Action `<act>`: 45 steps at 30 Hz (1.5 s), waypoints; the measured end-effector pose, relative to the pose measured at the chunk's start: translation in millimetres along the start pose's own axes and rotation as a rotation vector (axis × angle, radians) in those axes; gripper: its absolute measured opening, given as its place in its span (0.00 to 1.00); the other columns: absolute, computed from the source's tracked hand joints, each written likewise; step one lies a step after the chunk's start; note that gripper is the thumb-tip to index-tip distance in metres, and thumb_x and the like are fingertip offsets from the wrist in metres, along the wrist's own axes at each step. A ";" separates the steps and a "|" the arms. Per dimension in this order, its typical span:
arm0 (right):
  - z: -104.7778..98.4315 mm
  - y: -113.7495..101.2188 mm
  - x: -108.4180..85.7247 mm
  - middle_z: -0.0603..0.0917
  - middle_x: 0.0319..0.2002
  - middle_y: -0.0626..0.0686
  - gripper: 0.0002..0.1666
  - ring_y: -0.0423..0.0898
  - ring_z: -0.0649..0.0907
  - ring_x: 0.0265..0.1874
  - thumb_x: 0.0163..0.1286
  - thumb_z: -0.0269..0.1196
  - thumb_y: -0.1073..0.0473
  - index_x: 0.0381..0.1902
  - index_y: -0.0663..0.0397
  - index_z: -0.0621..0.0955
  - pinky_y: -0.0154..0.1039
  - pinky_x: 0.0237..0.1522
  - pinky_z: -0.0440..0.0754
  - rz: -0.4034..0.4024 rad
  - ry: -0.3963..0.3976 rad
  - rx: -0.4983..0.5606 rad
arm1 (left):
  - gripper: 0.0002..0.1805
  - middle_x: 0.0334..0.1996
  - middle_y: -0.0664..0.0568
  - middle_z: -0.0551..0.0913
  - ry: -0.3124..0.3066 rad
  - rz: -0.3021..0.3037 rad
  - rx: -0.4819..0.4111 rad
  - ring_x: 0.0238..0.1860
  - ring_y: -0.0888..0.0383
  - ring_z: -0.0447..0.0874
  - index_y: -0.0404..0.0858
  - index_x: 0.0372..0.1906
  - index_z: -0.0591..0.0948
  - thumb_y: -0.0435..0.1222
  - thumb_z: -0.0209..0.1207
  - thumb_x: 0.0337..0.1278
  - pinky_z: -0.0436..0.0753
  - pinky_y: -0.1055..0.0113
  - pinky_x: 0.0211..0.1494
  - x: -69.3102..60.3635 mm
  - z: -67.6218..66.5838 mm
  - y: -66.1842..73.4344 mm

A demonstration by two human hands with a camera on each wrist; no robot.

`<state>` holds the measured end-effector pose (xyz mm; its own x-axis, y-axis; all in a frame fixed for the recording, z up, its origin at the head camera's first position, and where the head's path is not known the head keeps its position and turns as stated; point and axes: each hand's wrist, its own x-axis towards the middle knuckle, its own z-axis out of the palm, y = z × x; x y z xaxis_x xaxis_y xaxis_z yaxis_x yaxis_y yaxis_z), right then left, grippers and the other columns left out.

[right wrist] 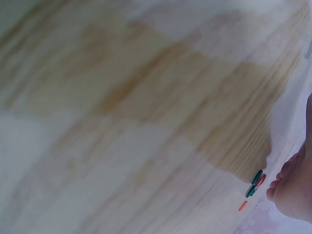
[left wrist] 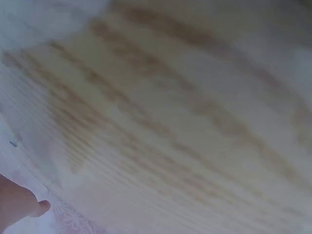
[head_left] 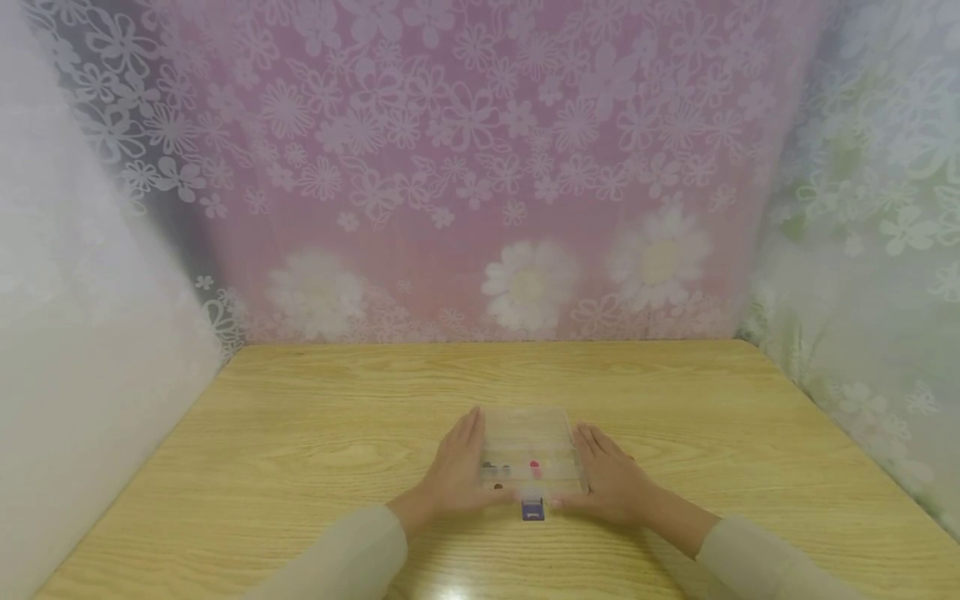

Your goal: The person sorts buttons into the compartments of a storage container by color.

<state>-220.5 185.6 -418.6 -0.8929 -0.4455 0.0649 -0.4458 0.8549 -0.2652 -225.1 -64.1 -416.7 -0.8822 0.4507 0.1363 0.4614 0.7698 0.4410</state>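
A clear plastic box (head_left: 525, 433) lies on the table in front of me, a purple latch (head_left: 532, 509) at its near edge. Small dark pieces (head_left: 498, 487) and a pink-red piece (head_left: 535, 469) show in it. Along its left side rests my left hand (head_left: 456, 468), fingers straight and thumb at the near edge. My right hand (head_left: 617, 485) lies the same way against the right side. Only part of the left hand (left wrist: 19, 204) shows in the left wrist view. In the right wrist view, green and red pieces (right wrist: 257, 183) lie beside the right hand (right wrist: 295, 187).
The wood-grain table (head_left: 315, 433) runs back to a pink flowered curtain (head_left: 465, 167). Pale cloth hangs at the left (head_left: 90, 333) and flowered cloth (head_left: 885, 333) at the right. An orange piece (right wrist: 243, 205) lies on the table past the right hand.
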 end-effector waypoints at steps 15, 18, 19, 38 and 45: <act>-1.7 -2.7 -0.2 0.54 0.68 0.72 0.66 0.68 0.55 0.68 0.53 0.57 0.25 0.68 0.74 0.52 0.64 0.64 0.59 0.008 -0.002 -0.005 | 0.67 0.73 0.35 0.39 -0.078 -0.049 -0.003 0.74 0.41 0.36 0.27 0.71 0.41 0.67 0.59 0.40 0.45 0.52 0.75 4.6 3.9 -4.1; -1.1 -2.5 -0.2 0.54 0.69 0.72 0.66 0.68 0.55 0.68 0.53 0.57 0.25 0.68 0.74 0.51 0.64 0.64 0.59 0.010 -0.001 -0.002 | 0.66 0.73 0.35 0.39 -0.076 -0.044 0.012 0.74 0.41 0.36 0.27 0.71 0.41 0.67 0.59 0.40 0.46 0.53 0.75 4.9 5.1 -5.2; -0.6 -2.2 -0.1 0.54 0.69 0.72 0.66 0.68 0.55 0.68 0.53 0.57 0.25 0.68 0.74 0.51 0.64 0.64 0.59 0.012 -0.001 -0.002 | 0.66 0.73 0.35 0.40 -0.076 -0.044 0.015 0.74 0.41 0.36 0.27 0.71 0.41 0.67 0.59 0.40 0.46 0.53 0.75 5.1 5.5 -5.6; -0.9 2.6 0.2 0.55 0.68 0.73 0.66 0.69 0.56 0.67 0.53 0.58 0.26 0.68 0.75 0.52 0.63 0.64 0.59 0.000 -0.004 0.015 | 0.65 0.72 0.32 0.40 -0.081 -0.050 0.019 0.73 0.38 0.36 0.24 0.70 0.42 0.65 0.59 0.42 0.46 0.51 0.75 3.3 6.7 -3.3; -5.1 12.1 -2.7 0.66 0.61 0.75 0.47 0.70 0.66 0.61 0.62 0.59 0.41 0.62 0.77 0.61 0.62 0.62 0.64 -0.058 0.143 0.126 | 0.65 0.72 0.33 0.41 -0.092 -0.063 0.035 0.73 0.39 0.35 0.25 0.70 0.43 0.66 0.58 0.42 0.46 0.51 0.75 2.8 6.0 -2.9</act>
<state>-223.8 198.6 -417.2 -0.8699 -0.4430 0.2168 -0.4932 0.7852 -0.3745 -228.3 -62.3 -423.0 -0.8979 0.4393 0.0270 0.4099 0.8122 0.4151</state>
